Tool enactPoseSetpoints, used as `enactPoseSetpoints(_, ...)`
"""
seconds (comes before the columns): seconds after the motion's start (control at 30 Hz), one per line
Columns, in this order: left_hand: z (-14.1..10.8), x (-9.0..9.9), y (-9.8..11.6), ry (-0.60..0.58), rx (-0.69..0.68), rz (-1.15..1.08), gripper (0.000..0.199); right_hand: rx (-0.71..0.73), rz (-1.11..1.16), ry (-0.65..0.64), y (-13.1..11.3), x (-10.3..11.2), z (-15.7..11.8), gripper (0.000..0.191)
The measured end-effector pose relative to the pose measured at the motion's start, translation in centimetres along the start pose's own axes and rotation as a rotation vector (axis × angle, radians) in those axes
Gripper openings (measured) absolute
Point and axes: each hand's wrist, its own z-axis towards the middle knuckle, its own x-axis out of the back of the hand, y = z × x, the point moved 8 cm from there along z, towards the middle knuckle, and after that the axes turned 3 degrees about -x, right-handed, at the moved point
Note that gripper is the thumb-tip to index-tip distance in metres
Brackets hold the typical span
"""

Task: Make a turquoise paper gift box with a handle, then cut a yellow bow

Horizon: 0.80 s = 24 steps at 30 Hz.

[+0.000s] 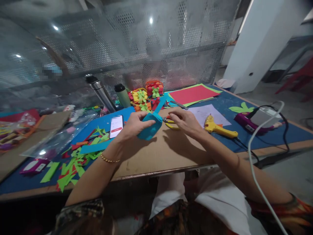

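Observation:
My left hand is closed on a folded light-blue craft piece, its thumb pressed on the front face. A narrow blue strip sticks up from the top of this piece. My right hand is closed around small pliers with yellow handles, partly hidden by the fingers. The pliers' nose points left, close to the right edge of the blue piece. Both hands are above a brown cardboard sheet, which carries their shadows.
Green and red scraps and a phone lie left. Finished craft boxes, a green bottle and a steel flask stand behind. At right are red sheets, a yellow glue gun and a white cable.

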Motion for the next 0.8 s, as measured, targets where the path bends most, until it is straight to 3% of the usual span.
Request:
enactPoseSetpoints(0.13, -0.6, 3.5, 1.7, 0.312, -0.475, 0.451, 0.017, 0.049, 0.005, 0.008, -1.2, -0.5, 2.5, 0.020)
enactPoseSetpoints(0.23, -2.5, 3.5, 2.9, 0.427, -0.746, 0.688, 0.011, 0.092, 0.138, -0.069, -2.8, -1.7, 2.7, 0.039)
enactPoseSetpoints(0.3, -3.6, 2.9, 3.8, 0.430, -0.842, 0.764, 0.014, 0.163, 0.230, -0.122, -4.0, -2.3, 2.3, 0.037)
enactPoseSetpoints(0.4, -5.0, 1.9, 5.2, 0.407, -0.941, 0.804, 0.018, 0.201, 0.346, -0.157, -4.9, -2.4, 1.7, 0.027)
enactPoseSetpoints(0.53, -6.0, 0.5, 6.3, 0.318, -1.014, 0.786, 0.024, 0.018, 0.457, -0.247, -4.0, -3.2, 1.3, 0.049)
enactPoseSetpoints(0.63, -6.3, -0.1, 6.5, 0.276, -1.063, 0.760, 0.026, -0.082, 0.530, -0.300, -3.6, -4.1, 1.0, 0.055)
enactPoseSetpoints(0.8, -5.2, -0.3, 5.4, 0.153, -0.983, 0.655, 0.028, -0.127, 0.531, -0.323, -3.1, -4.9, 0.4, 0.054)
